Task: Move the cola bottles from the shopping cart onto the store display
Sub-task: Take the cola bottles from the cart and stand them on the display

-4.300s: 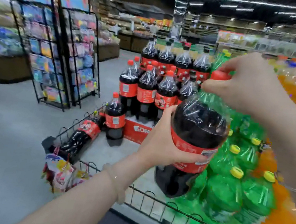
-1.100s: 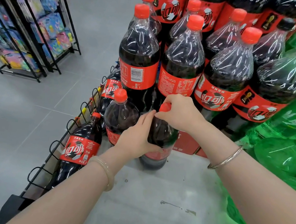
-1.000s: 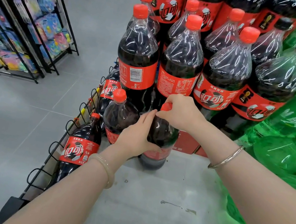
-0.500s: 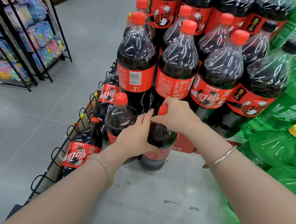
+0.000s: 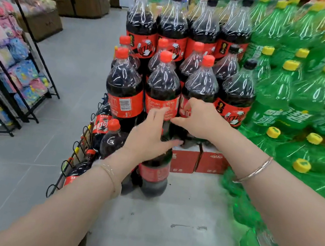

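Set upright on the pale grey display platform (image 5: 161, 229): one dark plastic cola bottle with a red label (image 5: 153, 173), tucked beside a red-capped cola bottle (image 5: 113, 124) and in front of the red cardboard cartons (image 5: 198, 160) that raise the stacked cola bottles (image 5: 163, 84) behind. Placed there, judging by the row, to extend the low front line along the black wire rail (image 5: 70, 163).

Left hand (image 5: 150, 140): released, fingers spread and straight, palm resting lightly on the bottle's shoulder, thumb lying across its right side (probably a last steadying touch, so a tall, full bottle does not rock). Right hand (image 5: 198, 120): loosely curled above the neck, grasping nothing visible; cap hidden behind the left hand.

Placement looks finished for this bottle. Shopping cart not in view. Green plastic soda bottles with yellow caps (image 5: 278, 98) crowded along the right edge, so little spare room there.
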Demonstrator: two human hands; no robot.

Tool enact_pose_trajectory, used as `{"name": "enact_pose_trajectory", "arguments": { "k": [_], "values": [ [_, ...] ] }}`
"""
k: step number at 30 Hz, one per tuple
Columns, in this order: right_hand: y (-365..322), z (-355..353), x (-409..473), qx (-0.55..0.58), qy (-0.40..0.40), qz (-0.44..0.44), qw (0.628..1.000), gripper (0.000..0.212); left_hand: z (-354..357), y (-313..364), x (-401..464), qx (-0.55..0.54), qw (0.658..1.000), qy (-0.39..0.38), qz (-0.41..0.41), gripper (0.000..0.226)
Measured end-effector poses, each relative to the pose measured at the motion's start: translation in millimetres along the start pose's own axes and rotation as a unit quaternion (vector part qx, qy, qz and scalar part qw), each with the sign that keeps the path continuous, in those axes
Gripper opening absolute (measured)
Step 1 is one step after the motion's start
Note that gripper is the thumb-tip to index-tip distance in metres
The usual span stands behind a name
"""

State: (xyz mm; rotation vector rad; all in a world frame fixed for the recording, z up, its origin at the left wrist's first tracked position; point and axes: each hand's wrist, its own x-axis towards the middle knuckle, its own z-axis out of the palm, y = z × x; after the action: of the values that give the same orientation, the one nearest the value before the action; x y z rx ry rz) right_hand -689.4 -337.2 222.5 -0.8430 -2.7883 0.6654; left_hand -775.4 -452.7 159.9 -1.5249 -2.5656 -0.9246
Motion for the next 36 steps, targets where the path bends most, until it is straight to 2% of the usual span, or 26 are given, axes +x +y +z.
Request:
{"name": "enact_pose_trajectory", "arguments": {
  "k": [6,13,21,25,27,31,36],
  "values": [
    [57,-65,-59,-0.018,0.077,0.079,0.994,0.046,27,96,26,-0.021,0.993,-0.045,0.111,0.074],
    [166,-138,-191,-0.039,0.147,0.214,0.965,0.051,98,258,6,-0.073,0.967,-0.118,0.212,0.074],
    [290,-195,-396,-0.029,0.162,0.376,0.912,0.039,199,454,-79,-0.137,0.911,-0.234,0.31,0.065],
    [334,-206,-488,-0.039,0.168,0.461,0.87,0.04,249,532,-126,-0.179,0.868,-0.315,0.339,0.061],
    [355,-209,-525,-0.034,0.18,0.501,0.846,0.041,272,563,-140,-0.175,0.85,-0.355,0.347,0.066],
    [399,-214,-577,-0.024,0.198,0.567,0.799,0.047,317,612,-157,-0.165,0.823,-0.398,0.371,0.068],
    [465,-225,-609,-0.015,0.198,0.615,0.763,0.046,368,673,-161,-0.169,0.79,-0.436,0.397,0.062]
  ]
}}
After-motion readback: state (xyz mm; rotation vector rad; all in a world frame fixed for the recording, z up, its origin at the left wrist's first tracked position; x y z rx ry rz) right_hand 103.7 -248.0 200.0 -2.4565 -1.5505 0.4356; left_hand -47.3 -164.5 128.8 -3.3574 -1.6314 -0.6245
